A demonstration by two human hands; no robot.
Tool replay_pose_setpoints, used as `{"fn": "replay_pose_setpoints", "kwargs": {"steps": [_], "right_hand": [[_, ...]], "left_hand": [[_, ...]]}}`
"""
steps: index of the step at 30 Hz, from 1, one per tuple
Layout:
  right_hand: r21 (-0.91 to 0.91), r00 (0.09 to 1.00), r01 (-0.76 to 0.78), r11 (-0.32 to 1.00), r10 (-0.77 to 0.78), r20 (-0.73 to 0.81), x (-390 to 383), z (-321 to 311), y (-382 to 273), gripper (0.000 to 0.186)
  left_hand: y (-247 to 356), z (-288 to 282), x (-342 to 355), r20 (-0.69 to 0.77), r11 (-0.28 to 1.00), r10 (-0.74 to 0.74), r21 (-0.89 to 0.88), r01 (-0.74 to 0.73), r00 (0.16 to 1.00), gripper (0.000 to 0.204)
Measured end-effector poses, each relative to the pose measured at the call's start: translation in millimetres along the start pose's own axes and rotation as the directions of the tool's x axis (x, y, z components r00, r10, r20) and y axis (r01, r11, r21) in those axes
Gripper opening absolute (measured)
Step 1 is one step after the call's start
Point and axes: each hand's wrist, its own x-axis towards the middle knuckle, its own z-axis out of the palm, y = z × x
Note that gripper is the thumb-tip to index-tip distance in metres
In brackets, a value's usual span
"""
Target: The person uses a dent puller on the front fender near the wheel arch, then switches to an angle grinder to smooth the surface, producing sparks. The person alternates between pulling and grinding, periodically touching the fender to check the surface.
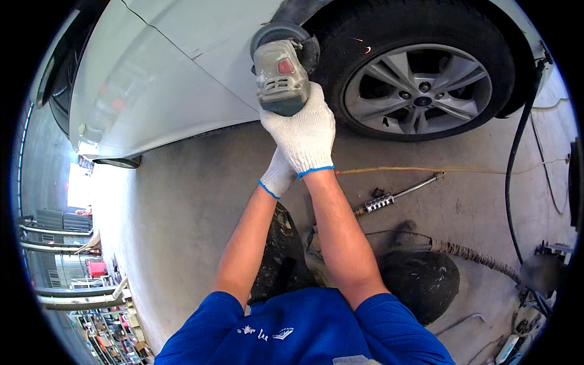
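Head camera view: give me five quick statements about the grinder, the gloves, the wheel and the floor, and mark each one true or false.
1. The gloved right hand grips the grinder. True.
2. The right hand's glove is black. False: it is white with a blue cuff edge.
3. Orange sparks show against the dark tyre around the silver wheel. True.
4. A tool with a perforated silver sleeve lies on the floor. True.
5. The wheel lies loose on the floor. False: it is mounted on the white car.
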Motion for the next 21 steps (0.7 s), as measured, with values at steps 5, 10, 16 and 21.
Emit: {"fn": "replay_pose_setpoints", "kwargs": {"steps": [5, 10, 16, 21], "right_hand": [[-0.081, 0.999, 0.023, 0.996, -0.021, 0.024, -5.2, 7.7, 1.0, 0.056], [0.036, 0.999, 0.015, 0.999, -0.016, 0.028, 0.3, -1.2, -9.7, 0.055], [0.005, 1.000, -0.003, 1.000, 0.003, -0.005, -4.1, 2.0, -12.0, 0.057], [0.039, 0.999, 0.016, 0.999, -0.017, 0.027, -4.2, 0.2, -25.6, 0.057]], "left_hand": [[-9.3, -6.2, 3.0, -0.003, 0.994, -0.010, -0.105, 0.010, 1.000, 0.058], [-0.2, -7.7, 8.7, 0.025, 0.998, -0.009, -0.057, 0.011, 1.000, 0.057], [-8.9, -16.8, 6.2, 0.043, 0.989, -0.010, -0.148, 0.016, 0.999, 0.056], [2.1, -24.0, 4.3, 0.042, 0.993, -0.012, -0.119, 0.017, 0.999, 0.056]]}}
